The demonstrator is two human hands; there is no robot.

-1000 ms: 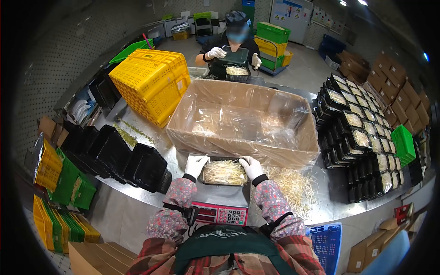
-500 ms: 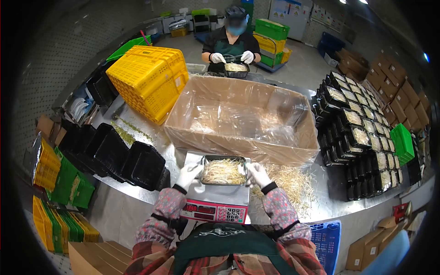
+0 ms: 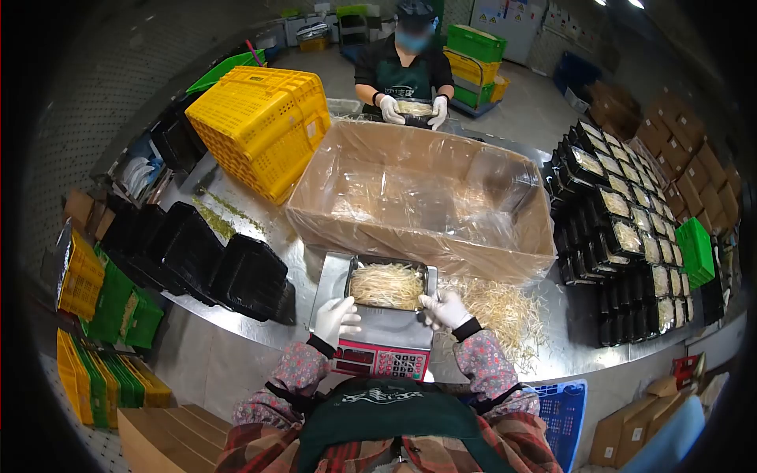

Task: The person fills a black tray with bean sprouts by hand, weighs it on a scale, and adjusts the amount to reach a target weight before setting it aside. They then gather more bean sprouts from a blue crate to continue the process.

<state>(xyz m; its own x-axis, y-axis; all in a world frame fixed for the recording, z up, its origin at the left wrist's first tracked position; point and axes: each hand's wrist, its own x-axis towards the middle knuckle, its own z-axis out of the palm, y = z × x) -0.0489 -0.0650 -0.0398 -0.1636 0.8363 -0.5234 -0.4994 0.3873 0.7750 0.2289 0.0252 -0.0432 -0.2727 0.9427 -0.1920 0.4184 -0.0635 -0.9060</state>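
Observation:
A black plastic tray (image 3: 352, 282) filled with pale bean sprouts (image 3: 388, 285) sits on the steel pan of a red-fronted digital scale (image 3: 386, 359). My left hand (image 3: 337, 319), in a white glove, is over the pan just below the tray's left corner, fingers apart and holding nothing. At the tray's lower right corner is my gloved right hand (image 3: 447, 309), its fingers bent together; whether anything is pinched in them is hidden. Loose bean sprouts (image 3: 501, 319) are heaped on the steel table to the right of that hand.
A large plastic-lined carton (image 3: 418, 244) stands behind the scale. Black empty trays (image 3: 251, 276) are at left, near yellow crates (image 3: 260, 130). Filled trays (image 3: 627, 236) are stacked at right. Across the table a co-worker (image 3: 406, 75) holds a filled tray (image 3: 414, 110).
My left hand has let go of the tray and drawn back toward me. The tray lies slightly farther back on the scale. The co-worker's tray is now tilted up.

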